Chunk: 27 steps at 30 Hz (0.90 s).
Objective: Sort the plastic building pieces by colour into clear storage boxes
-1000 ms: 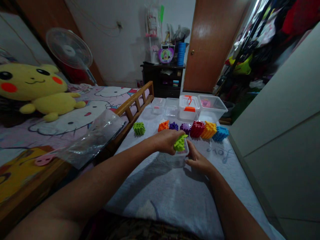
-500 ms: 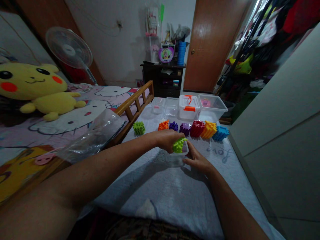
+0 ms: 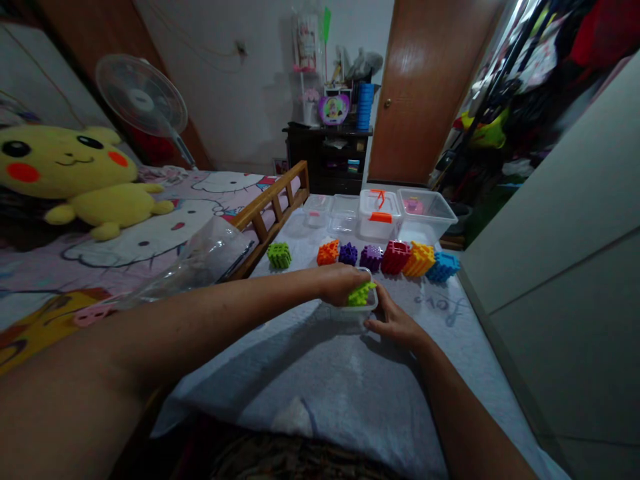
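My left hand (image 3: pixel 340 283) is closed on a lime-green toy block (image 3: pixel 360 295) with a knobbly surface, held within the mouth of a small clear plastic container (image 3: pixel 350 317). The fingers on the block's far side are hidden. My right hand (image 3: pixel 393 317) grips the container's right side, thumb toward me and fingers behind the rim. Beyond the container stands a row of notched blocks: an orange one (image 3: pixel 328 253), a dark purple one (image 3: pixel 348 253), a lighter purple one (image 3: pixel 371 258), a red one (image 3: pixel 396 258), a yellow one (image 3: pixel 419 260) and a blue one (image 3: pixel 443 267).
A green block (image 3: pixel 279 255) sits apart at the left. Behind the row are a white-lidded box (image 3: pixel 379 223) with orange clips, an uncovered clear bin (image 3: pixel 430 213) and a clear lid (image 3: pixel 345 213). A wooden bed rail (image 3: pixel 270 213) borders the cloth-covered table (image 3: pixel 320 380).
My left hand and the lime-green block have gone slightly lower into the container. My right hand keeps its grip on the side.
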{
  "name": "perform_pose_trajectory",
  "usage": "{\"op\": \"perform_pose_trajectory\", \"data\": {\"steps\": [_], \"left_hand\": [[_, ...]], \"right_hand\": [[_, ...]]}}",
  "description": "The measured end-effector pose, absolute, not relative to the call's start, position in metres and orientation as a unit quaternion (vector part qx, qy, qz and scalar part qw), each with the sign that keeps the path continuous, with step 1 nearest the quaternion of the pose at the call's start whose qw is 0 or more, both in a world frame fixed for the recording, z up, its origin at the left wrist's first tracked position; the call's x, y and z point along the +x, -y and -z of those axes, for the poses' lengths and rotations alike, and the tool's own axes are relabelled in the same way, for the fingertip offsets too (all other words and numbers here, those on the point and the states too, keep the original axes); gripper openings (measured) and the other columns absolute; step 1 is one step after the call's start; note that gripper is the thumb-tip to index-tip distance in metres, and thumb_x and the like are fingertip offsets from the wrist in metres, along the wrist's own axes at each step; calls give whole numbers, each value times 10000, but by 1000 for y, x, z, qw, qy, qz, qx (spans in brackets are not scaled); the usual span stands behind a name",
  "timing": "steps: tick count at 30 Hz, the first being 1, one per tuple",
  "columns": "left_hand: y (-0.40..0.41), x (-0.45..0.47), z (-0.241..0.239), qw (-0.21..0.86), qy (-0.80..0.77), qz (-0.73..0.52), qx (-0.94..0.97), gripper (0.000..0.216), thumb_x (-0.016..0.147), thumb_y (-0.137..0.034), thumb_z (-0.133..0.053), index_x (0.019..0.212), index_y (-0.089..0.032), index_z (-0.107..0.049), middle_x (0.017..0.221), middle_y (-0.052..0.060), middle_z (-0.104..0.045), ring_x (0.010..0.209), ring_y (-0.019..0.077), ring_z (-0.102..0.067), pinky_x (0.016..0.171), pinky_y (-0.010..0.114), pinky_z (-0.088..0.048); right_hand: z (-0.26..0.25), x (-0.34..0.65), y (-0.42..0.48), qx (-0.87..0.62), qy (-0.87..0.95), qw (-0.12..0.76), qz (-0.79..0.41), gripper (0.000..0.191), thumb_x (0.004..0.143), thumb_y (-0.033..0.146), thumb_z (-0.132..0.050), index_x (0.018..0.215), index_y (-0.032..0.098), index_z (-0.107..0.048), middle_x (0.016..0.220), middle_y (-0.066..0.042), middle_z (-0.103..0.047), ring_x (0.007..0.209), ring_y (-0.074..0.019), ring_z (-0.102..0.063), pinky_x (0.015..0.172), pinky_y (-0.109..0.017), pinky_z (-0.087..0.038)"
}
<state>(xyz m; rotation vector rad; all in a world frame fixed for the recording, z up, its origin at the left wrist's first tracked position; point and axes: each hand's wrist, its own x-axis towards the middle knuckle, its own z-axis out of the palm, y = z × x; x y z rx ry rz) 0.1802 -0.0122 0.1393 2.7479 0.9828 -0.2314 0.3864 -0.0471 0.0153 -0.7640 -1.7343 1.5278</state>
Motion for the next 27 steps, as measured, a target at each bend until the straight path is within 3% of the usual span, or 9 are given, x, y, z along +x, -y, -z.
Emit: {"op": "perform_pose_trajectory", "data": {"steps": [5,11,15,21,27], "left_hand": [[10,181,-132,136,-339,103,925,569,777,-359,-714,1262,-184,-474,1131,122,-680,994,273,-667,752,309,-495],[12,186,-135,130,-353,135,917,568,816,-316,-681,1297,-147,-431,1154,155,-667,1018,272,-658,776,315,-500],[10,187,-135,132,-348,152,915,592,814,-287,-668,1318,-120,-407,1123,172,-672,982,266,-660,769,320,-503],[6,184,-135,144,-350,176,908,671,775,-223,-679,1370,-143,-380,1223,177,-635,1060,272,-634,853,339,-502],[8,190,-156,187,-383,245,871,764,657,-117,-719,1361,-160,-427,1086,99,-674,883,224,-639,750,295,-521]], "right_hand": [[-20,385,49,-290,676,342,-585,946,763,387,-767,1533,370,-217,1523,-93,-373,1333,-301,-427,1115,-529,-333],[-25,385,50,-300,671,336,-589,903,771,383,-756,1517,347,-248,1389,-94,-488,1192,-272,-522,1074,-518,-378],[-25,385,50,-293,667,339,-596,867,769,382,-758,1494,374,-283,1400,-81,-476,1206,-273,-509,1080,-518,-365],[-22,386,49,-291,668,339,-595,898,778,376,-748,1516,390,-236,1405,-84,-470,1185,-278,-520,1066,-539,-373],[-24,385,50,-301,676,336,-583,889,777,370,-740,1518,375,-251,1377,-87,-502,1194,-287,-519,1063,-537,-380]]}}
